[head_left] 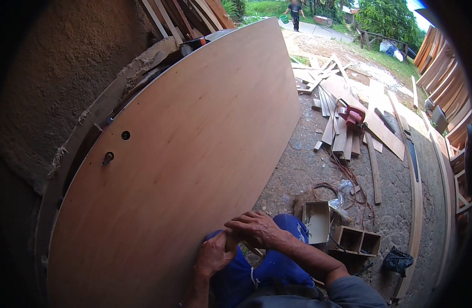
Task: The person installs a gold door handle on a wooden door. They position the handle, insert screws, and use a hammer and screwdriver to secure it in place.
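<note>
No readable text. Only candidate is a small white mark (302, 232) on the blue trousers (279, 264), at the right knee (looks like lettering, but too tiny and blurred at this size to make out any letters, so logging it as illegible).

The person wears a dark grey shirt (261, 301) with a short right sleeve (351, 290) ending near the elbow. The bright blue legwear (277, 268) shows 1 white cord (253, 277) and small white print (301, 232) near the right knee. The left hand (213, 255) and right hand (256, 228) are bare.
</note>
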Available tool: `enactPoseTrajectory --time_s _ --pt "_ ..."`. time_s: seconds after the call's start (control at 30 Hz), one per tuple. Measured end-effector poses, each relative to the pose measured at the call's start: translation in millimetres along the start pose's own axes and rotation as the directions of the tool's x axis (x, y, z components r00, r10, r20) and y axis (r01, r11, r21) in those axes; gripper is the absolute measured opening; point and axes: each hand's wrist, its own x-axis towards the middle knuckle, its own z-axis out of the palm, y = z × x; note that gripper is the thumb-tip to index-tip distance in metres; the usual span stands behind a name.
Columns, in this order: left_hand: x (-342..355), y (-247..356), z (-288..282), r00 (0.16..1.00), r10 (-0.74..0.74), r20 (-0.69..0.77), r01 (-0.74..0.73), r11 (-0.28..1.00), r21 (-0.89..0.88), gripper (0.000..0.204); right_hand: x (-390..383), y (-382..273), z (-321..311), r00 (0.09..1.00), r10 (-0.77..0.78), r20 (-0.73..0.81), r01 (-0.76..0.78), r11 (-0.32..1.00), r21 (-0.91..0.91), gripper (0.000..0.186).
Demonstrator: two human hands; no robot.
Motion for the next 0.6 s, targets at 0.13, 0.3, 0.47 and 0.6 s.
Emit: enactPoseTrajectory --time_s 0.13,0.3,0.47,0.6 --pt "2.6 7.5 -28.4 0.998 0.002 -0.063 -0.016 0.978 -0.21 0.041 7.7 -12.0 -23.7 0.916 0.034 -0.4 -0.051 0.998 -0.031 0.062" --pt "11.2 8.9 -91.1 0.999 0.026 0.041 -0.009 0.925 -0.38 0.046 31.6 -5.8 -33.8 0.882 0.229 -0.412 0.003 0.872 0.49 0.067" --pt "21.6 20.0 -143.0 0.997 0.064 0.044 -0.048 0.954 -0.295 0.046 79.0 -22.1 -28.4 0.94 0.272 -0.208 0.056 0.478 0.877 0.077" --pt "18.4 31.2 -175.0 1.0 0.024 -0.008 -0.024 1.0 0.019 0.044 114.4 -30.5 -26.4 0.934 0.307 -0.18 0.125 0.191 0.974 0.057"
